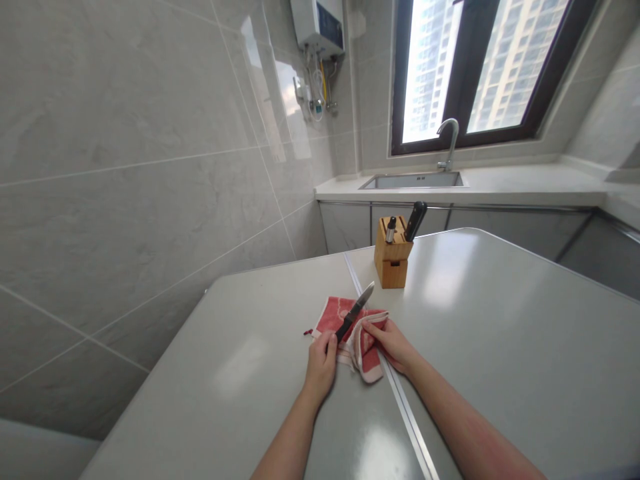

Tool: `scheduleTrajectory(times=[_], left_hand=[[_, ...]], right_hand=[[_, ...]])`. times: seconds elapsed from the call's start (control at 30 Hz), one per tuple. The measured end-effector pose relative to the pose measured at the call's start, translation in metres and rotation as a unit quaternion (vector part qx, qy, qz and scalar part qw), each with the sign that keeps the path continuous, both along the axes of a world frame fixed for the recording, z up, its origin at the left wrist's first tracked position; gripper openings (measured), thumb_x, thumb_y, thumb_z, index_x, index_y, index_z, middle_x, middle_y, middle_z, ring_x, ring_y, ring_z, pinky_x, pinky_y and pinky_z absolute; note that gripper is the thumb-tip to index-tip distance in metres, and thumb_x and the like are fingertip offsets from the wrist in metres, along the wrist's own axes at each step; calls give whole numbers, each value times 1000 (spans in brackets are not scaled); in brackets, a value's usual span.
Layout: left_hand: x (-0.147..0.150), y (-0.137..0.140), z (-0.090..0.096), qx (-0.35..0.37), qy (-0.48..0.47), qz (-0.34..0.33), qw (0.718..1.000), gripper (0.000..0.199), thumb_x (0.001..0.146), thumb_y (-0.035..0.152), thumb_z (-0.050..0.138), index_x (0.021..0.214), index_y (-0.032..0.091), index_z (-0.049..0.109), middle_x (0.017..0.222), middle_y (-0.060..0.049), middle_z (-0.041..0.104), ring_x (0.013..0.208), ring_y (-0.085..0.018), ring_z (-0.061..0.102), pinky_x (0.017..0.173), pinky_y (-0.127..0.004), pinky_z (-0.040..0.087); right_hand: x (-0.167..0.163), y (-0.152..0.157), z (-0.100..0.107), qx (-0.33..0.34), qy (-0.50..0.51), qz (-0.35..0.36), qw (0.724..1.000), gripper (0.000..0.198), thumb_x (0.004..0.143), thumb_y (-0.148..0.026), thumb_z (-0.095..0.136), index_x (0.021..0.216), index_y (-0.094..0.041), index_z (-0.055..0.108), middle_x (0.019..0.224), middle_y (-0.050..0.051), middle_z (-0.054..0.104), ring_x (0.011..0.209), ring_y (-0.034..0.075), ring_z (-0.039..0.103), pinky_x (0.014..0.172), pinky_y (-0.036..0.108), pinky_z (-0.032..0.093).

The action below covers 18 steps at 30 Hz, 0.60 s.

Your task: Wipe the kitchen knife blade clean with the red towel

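Observation:
My left hand [321,360] is closed around the black handle of a small knife [353,313]. Its short blade points up and away to the right, over a red towel [336,311] with pale edges. Part of that towel lies on the table, and part is bunched up in my right hand [393,343], which pinches a folded layer just right of the knife. The fingertips under the fold are partly hidden. Beyond my hands stands a wooden knife block [394,265], holding a large black-handled knife [415,221] and another handled tool [391,229] with a black and silver end.
The pale table [260,313] has a metal seam strip [405,407] running lengthwise beneath my right wrist. Behind it, a counter [520,179] carries a sink [415,181] with a faucet [451,143] under the window. A tiled wall [150,167] rises on the left, with a water heater [320,27].

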<state>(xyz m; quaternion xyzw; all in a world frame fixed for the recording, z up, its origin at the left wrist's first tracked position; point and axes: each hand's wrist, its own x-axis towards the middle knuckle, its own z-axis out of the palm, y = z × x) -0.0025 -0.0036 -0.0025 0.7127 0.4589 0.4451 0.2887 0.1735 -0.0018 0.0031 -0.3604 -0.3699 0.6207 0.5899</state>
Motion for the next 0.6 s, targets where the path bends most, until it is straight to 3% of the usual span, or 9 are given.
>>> scheduleTrajectory(times=[0.33,0.6], left_hand=[[3,-3,6,11,42,-36,998,34,92,33,34,71,17,55,66,-1,57,65,-16,50,62,-25,35],[3,-5,9,10,47,-63,997,29,91,28,38,84,16,63,82,-6,65,76,-18,56,71,-27,39]], right_hand=[[1,1,-3,0,-14,-1,1000,24,68,-35,72,82,-18,63,76,2,69,70,18,63,70,31,48],[1,1,-3,-9,-17,10,1000,25,67,-35,73,82,-17,64,78,3,69,72,18,62,72,32,47]])
